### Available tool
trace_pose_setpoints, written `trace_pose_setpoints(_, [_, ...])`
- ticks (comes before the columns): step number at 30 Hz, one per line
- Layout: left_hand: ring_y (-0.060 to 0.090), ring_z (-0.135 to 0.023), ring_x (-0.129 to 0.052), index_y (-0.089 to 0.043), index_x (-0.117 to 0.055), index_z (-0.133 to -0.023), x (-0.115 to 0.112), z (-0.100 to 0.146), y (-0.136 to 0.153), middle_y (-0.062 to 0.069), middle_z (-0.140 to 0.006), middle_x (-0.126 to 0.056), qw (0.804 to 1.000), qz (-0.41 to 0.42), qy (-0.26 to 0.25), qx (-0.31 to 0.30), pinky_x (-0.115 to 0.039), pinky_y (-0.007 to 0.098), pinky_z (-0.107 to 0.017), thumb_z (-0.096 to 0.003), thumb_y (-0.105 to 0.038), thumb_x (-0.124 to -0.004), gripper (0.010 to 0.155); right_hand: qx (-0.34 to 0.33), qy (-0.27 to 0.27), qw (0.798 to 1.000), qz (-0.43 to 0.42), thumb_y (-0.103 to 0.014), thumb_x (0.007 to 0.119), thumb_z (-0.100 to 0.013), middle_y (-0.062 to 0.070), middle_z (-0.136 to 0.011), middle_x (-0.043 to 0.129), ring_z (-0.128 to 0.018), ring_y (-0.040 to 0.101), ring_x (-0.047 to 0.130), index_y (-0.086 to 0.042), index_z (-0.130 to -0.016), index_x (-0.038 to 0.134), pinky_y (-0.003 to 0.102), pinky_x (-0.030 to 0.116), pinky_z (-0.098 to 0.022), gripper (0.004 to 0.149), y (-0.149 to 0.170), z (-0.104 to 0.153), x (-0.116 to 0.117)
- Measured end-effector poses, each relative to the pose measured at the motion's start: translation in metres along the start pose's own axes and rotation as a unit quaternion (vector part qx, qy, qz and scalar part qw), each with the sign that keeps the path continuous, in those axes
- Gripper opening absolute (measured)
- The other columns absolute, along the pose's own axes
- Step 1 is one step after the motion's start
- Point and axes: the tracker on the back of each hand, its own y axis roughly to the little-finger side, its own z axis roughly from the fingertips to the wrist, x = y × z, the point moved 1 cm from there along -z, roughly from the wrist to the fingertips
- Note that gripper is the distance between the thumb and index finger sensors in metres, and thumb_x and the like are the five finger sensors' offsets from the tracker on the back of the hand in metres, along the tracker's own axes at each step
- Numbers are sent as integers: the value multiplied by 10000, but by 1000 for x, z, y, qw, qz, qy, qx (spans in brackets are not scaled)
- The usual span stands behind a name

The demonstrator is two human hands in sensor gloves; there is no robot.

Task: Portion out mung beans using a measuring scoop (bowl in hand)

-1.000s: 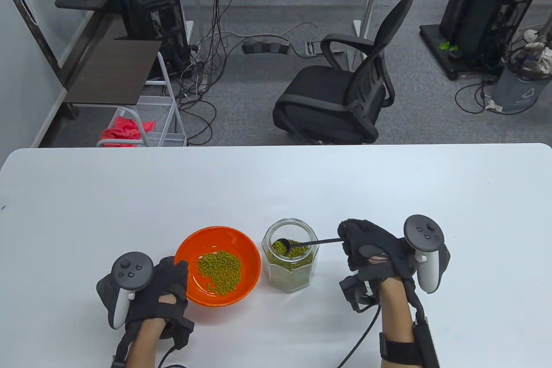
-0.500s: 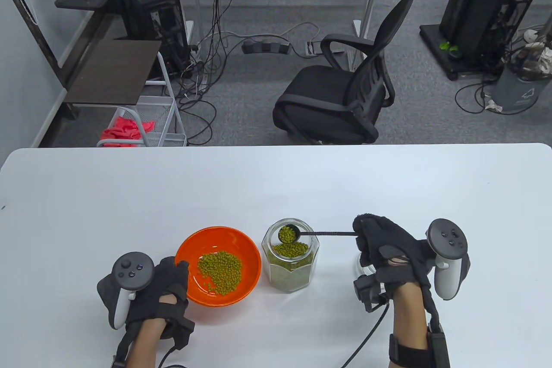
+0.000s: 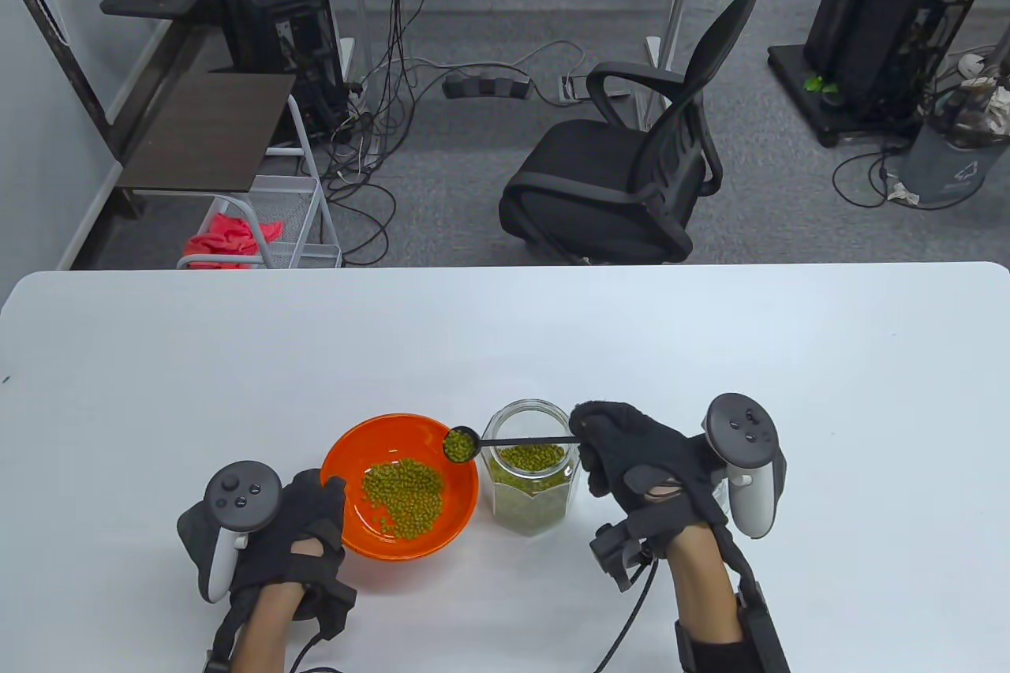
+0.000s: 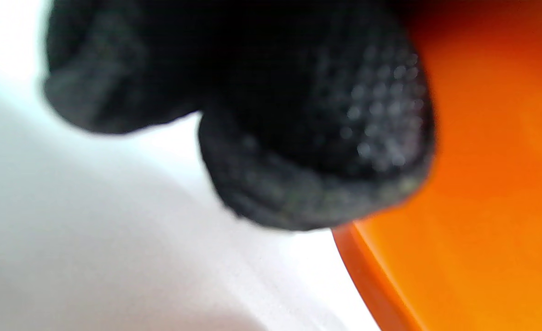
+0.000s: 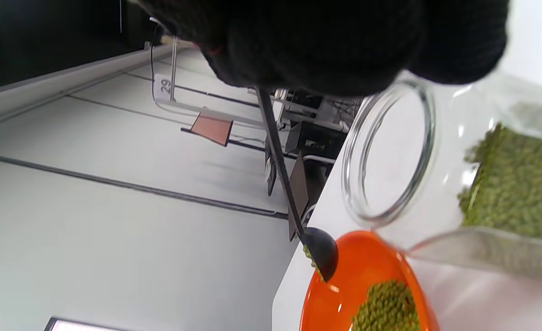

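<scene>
- A white worktop (image 3: 505, 342) stands in a grey-carpeted room; a black office chair (image 3: 623, 168) sits beyond at 12 o'clock.
- Orange bowl (image 3: 398, 485) of mung beans (image 3: 401, 495), glass jar (image 3: 530, 468) just beside at 3 o'clock.
- Left hand (image 3: 296, 527) grips the bowl's rim at 9 o'clock.
- Right hand (image 3: 639, 460) pinches the loaded measuring scoop (image 3: 461, 444) over the bowl's rim.
- The right wrist view shows "29" on a wall.

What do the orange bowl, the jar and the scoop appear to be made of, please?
Orange bowl: probably plastic, glossy; uniform saturated colour with soft highlights.
Jar: likely clear glass, perhaps acrylic; see-through faceted walls, thick bright rim.
Scoop: black, smooth, thin handle; plastic or coated metal, cannot tell. The right hand holds it.
</scene>
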Motion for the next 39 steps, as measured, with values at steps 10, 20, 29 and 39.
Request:
trace_pose_setpoints(10, [-1, -62, -1089, -99, -790, -877, 0, 0, 0, -74, -406, -1012, 1000, 2, 0, 0, -958, 183, -63, -528, -491, -712, 531, -30, -86, 995, 48, -200, 749, -461, 240, -664, 873, -373, 260, 964, -80, -858, 796, 594, 767, -437, 418, -10, 1, 50])
trace_pose_setpoints(20, [-1, -62, -1089, -100, -790, -878, 0, 0, 0, -74, -406, -1012, 1000, 2, 0, 0, -958, 183, -63, -528, -491, -712, 531, -48, -134, 982, 125, -131, 762, -447, 267, -747, 827, -471, 311, 950, -123, -871, 822, 629, 723, -487, 428, -16, 5, 79])
trace_pose_setpoints(29, [0, -63, -1089, -97, -789, -878, 0, 0, 0, -73, -407, -1012, 1000, 4, 0, -1, -957, 184, -64, -529, -490, -712, 532, -51, -144, 976, 157, -116, 757, -456, 280, -795, 780, -524, 340, 917, -144, -864, 850, 648, 680, -516, 419, -23, 8, 74])
trace_pose_setpoints(39, [-1, -62, -1089, -98, -790, -878, 1, 0, 1, -73, -407, -1012, 1000, 4, 0, -1, -958, 184, -63, -528, -491, -712, 532, -60, -87, 991, 84, -157, 761, -465, 276, -767, 796, -492, 324, 923, -140, -866, 843, 639, 694, -500, 410, -29, 12, 36])
